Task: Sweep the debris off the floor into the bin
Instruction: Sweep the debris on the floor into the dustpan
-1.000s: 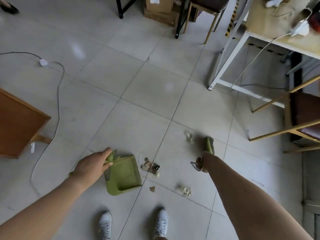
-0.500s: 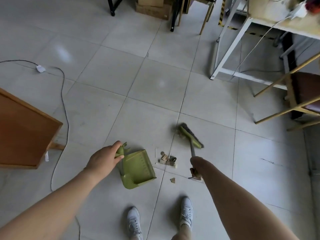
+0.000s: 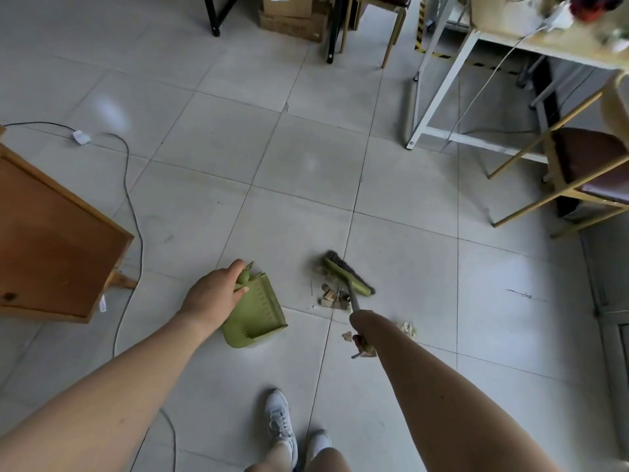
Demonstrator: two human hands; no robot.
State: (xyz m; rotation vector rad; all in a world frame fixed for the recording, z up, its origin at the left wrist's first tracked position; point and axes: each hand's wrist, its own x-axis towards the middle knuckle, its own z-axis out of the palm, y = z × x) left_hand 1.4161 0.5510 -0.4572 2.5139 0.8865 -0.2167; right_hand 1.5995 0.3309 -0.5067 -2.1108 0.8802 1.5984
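Observation:
A green dustpan (image 3: 255, 313) lies on the grey tiled floor, its mouth facing right. My left hand (image 3: 212, 296) grips its handle at the far left corner. My right hand (image 3: 362, 330) holds the thin handle of a green broom (image 3: 347, 273), whose head rests on the floor just beyond a small pile of brown and beige debris (image 3: 335, 298). The pile lies between the dustpan and the broom head. A loose scrap (image 3: 347, 336) and a pale crumpled bit (image 3: 408, 329) lie close to my right wrist. No bin is in view.
A wooden board (image 3: 51, 240) leans at the left, with a black cable (image 3: 131, 185) running past it. A white-framed table (image 3: 442, 97) and wooden chairs (image 3: 585, 175) stand at the right. Cardboard boxes (image 3: 292, 15) sit at the back. My white shoes (image 3: 280, 424) are below.
The broom head has swept from the right side of the debris to its far side. Over that second the view shifted and the pile sits closer to the dustpan's mouth. My left hand keeps its grip.

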